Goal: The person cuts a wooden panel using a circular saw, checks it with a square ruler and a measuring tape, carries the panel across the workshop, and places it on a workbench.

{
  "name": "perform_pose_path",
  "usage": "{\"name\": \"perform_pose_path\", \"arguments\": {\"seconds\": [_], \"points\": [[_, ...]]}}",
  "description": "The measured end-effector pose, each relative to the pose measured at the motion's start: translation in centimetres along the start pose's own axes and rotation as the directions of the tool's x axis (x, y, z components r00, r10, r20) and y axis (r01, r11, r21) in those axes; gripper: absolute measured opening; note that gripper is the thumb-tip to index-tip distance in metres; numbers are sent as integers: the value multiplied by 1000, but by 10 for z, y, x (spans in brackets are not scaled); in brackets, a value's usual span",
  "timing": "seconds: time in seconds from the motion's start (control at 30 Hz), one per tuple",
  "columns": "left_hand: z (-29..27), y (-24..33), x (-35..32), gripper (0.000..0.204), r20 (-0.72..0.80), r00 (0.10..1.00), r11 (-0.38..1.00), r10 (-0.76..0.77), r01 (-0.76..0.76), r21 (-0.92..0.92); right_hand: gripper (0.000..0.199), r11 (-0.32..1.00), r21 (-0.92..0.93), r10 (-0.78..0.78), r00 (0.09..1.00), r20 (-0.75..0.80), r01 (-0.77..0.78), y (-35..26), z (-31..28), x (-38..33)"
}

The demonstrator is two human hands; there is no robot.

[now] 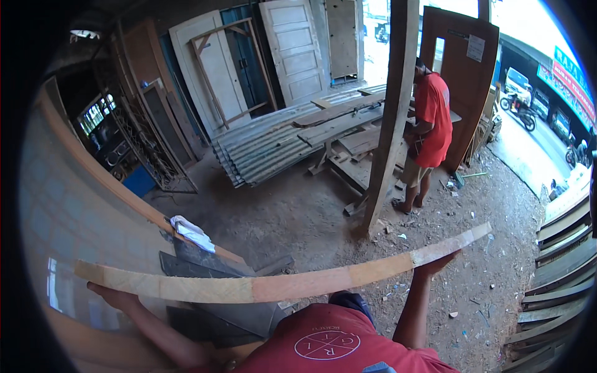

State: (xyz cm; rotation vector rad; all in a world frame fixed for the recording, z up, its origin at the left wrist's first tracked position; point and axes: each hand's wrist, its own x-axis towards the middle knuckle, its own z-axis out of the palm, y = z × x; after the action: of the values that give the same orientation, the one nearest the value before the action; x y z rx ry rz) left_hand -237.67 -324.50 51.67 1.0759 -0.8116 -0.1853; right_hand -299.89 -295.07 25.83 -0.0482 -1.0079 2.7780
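A long, pale wooden board (298,285) stretches across in front of my body. It shows joined sections in differing tones and looks bowed in this wide view. My left hand (117,298) grips it near its left end, the fingers partly hidden by the wood. Toward the other end, my right hand (437,265) holds it from below, its fingers mostly behind the board. Its right end rises higher in the picture than its left.
A wooden post (393,118) stands ahead. Beyond it, a person in red (433,118) works beside stacked planks (339,127) and corrugated sheets (267,146). A large framed panel (81,205) with a white cloth (191,233) is at left. Slats (559,264) line the right side.
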Motion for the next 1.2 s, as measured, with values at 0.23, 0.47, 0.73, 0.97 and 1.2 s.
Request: {"name": "perform_pose_path", "arguments": {"seconds": [0.23,0.47,0.73,0.97,1.2], "points": [[103,-2,24,74,-97,993,993,-69,59,-101,57,994,-94,92,894,438,-56,171,165,27],[258,-54,36,77,-64,988,988,-142,137,-74,61,972,-222,211,684,698,-74,306,369,64],[463,-116,63,80,226,933,955,-280,295,-36,64,941,-337,259,733,629,-43,380,497,161],[774,-268,123,98,613,741,947,-276,319,40,69,744,-657,226,882,414,118,429,548,243],[1115,-384,-53,91,956,177,883,-233,451,131,71,504,-863,57,998,15,-16,462,481,306]]}}
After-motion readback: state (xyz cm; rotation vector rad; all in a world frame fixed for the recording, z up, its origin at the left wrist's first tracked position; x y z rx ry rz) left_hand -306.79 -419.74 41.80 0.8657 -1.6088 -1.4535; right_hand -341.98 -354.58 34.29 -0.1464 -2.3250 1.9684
